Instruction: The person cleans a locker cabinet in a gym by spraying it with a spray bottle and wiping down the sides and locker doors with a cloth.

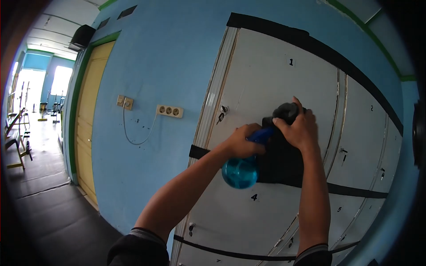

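A spray bottle with clear blue liquid and a dark blue head hangs from my left hand, whose fingers are wrapped round its neck and head. Just right of it, my right hand grips a bunched dark grey cloth. Both hands are raised in front of the white locker door marked 1. A black area lies behind and below the hands; whether it is part of the cloth or something else I cannot tell.
Other locker doors, marked 2, 4 and 5, have small keys in their locks. Left on the blue wall are a power strip with a cable and a wall socket. Beyond the yellow door stands gym equipment.
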A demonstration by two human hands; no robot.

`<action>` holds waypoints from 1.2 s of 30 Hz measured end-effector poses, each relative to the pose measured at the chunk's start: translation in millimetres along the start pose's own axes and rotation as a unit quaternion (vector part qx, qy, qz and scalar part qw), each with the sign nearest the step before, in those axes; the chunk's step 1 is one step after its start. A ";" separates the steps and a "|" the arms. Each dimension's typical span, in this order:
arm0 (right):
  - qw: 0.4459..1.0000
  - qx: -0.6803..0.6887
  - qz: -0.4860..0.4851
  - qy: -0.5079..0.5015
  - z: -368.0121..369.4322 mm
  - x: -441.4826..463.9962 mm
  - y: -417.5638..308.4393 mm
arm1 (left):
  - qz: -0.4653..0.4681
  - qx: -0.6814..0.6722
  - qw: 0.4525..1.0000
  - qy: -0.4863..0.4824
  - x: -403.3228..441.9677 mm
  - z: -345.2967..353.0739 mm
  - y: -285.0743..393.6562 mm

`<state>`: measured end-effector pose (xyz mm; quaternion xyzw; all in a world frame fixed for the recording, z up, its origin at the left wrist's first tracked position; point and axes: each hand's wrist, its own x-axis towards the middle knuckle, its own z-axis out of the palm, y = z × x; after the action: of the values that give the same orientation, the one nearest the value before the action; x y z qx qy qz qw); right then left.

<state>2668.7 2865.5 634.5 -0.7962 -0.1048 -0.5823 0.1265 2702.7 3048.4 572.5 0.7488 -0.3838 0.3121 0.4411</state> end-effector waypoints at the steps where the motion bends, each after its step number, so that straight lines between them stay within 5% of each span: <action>1: 1.000 -0.005 0.003 0.004 -10.1 -0.9 -9.9 | 0.015 0.016 1.000 -0.014 -2.9 -0.3 -2.0; 3: 0.966 -0.124 -0.158 0.165 -17.8 -3.2 -26.6 | 0.030 0.026 0.999 -0.030 -8.6 1.4 -7.4; 4: 0.966 -0.130 -0.156 0.162 -12.3 1.1 -38.1 | 0.040 0.091 0.995 0.001 -10.1 5.1 -10.3; 6: 0.945 0.158 -0.284 0.025 -0.8 15.6 -68.2 | 0.049 0.147 0.988 0.024 -13.0 11.4 -12.8; 8: 0.962 0.148 -0.189 -0.130 8.7 13.9 -108.1 | 0.098 0.173 0.979 0.037 -13.3 16.4 -13.6; 11: 0.963 0.142 -0.199 -0.111 59.4 28.8 -123.8 | 0.136 0.029 0.990 -0.011 -3.7 21.2 -26.7; 17: 0.973 0.077 -0.110 -0.188 73.5 32.6 -144.4 | 0.153 0.023 0.987 -0.040 10.9 19.2 -47.5; 20: 0.981 0.101 -0.100 -0.134 76.2 32.3 -148.6 | 0.130 0.031 0.991 0.002 -1.2 15.8 -40.4; 22: 0.927 0.281 0.062 -0.239 65.3 32.0 -150.1 | 0.117 0.030 0.993 0.007 -8.0 10.8 -33.8; 26: 0.871 0.399 0.127 -0.256 74.6 33.8 -135.9 | 0.082 0.052 0.995 0.001 -15.7 5.7 -17.1; 29: 0.930 0.276 0.059 -0.235 29.3 21.2 -126.2 | 0.060 0.036 0.997 -0.034 -11.5 1.3 -21.1; 31: 0.982 0.162 -0.078 -0.060 15.0 4.0 -84.3 | 0.060 0.005 0.998 -0.010 -9.6 0.3 -24.1; 36: 0.967 0.152 0.080 -0.188 -32.2 -89.6 -10.7 | 0.092 -0.046 0.995 -0.003 3.5 -7.5 6.7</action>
<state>2609.5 2863.5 559.2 -0.8684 -0.1499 -0.3876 0.2704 2697.9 3052.0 581.2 0.6904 -0.4662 0.3308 0.4433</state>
